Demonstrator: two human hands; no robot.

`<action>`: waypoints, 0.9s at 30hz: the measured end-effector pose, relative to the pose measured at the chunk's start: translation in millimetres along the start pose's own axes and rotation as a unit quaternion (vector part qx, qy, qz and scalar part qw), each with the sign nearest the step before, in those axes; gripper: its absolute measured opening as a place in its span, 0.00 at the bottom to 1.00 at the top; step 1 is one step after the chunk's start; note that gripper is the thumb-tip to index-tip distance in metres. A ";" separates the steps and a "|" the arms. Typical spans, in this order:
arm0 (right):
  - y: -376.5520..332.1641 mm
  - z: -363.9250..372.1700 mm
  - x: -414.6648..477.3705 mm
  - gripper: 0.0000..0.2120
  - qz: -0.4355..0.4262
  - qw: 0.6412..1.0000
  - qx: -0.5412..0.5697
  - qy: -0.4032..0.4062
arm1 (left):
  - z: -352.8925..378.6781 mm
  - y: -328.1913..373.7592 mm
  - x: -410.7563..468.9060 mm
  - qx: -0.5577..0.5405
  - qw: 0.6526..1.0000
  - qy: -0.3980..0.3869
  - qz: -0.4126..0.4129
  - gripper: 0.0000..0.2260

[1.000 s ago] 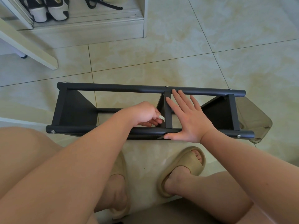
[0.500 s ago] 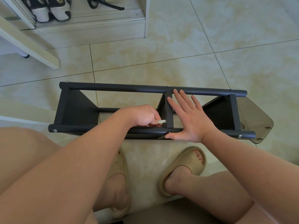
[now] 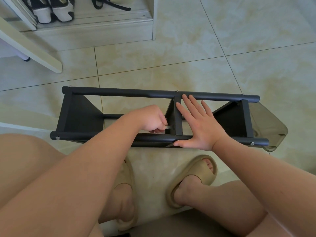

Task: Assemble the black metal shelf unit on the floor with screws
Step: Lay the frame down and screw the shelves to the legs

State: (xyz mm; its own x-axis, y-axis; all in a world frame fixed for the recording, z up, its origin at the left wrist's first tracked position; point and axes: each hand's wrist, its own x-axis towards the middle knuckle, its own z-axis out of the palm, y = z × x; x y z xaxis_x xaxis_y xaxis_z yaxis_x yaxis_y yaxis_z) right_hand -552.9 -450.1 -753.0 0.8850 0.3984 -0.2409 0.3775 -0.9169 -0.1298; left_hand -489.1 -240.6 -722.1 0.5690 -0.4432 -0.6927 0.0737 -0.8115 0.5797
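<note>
The black metal shelf unit [image 3: 119,92] lies on its side on the tiled floor in front of my feet. Screw heads show at the tube ends and middle. My left hand [image 3: 150,119] reaches inside the frame and grips a small silver tool [image 3: 168,127] pointed at the middle crossbar [image 3: 178,117]. My right hand [image 3: 201,124] lies flat with straight fingers across the frame just right of that crossbar, its thumb along the near tube [image 3: 95,136].
A clear plastic bag [image 3: 270,124] lies by the shelf's right end. A white cabinet with shoes [image 3: 53,9] stands at the back left, with a slanted white board [image 3: 34,48] beside it. My sandalled feet [image 3: 193,177] sit just before the shelf.
My left hand has turned and shifted slightly at the middle crossbar, with the silver tool now showing below my fingers. My right hand and the shelf have stayed put.
</note>
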 end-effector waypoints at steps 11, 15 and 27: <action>-0.2 -0.3 -0.4 0.57 -0.005 1.000 0.005 0.006 | 19.1 -1.4 20.6 -0.325 0.942 0.064 -0.051 0.11; -0.2 -0.3 -0.5 0.57 -0.006 1.000 0.007 0.006 | 24.7 2.1 21.6 -0.374 0.920 0.088 -0.075 0.07; 0.1 0.2 -0.4 0.57 -0.006 1.000 0.007 0.007 | 23.6 7.1 21.0 -0.389 0.910 0.112 -0.094 0.02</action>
State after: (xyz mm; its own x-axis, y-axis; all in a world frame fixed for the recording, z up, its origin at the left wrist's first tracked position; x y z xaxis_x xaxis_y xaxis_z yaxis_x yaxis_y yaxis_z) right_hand -553.3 -450.4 -753.1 0.8846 0.4084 -0.2254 0.3840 -0.9119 -0.1451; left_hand -495.9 -264.6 -742.6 0.6325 -0.1650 -0.7568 0.6946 -0.3115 0.6484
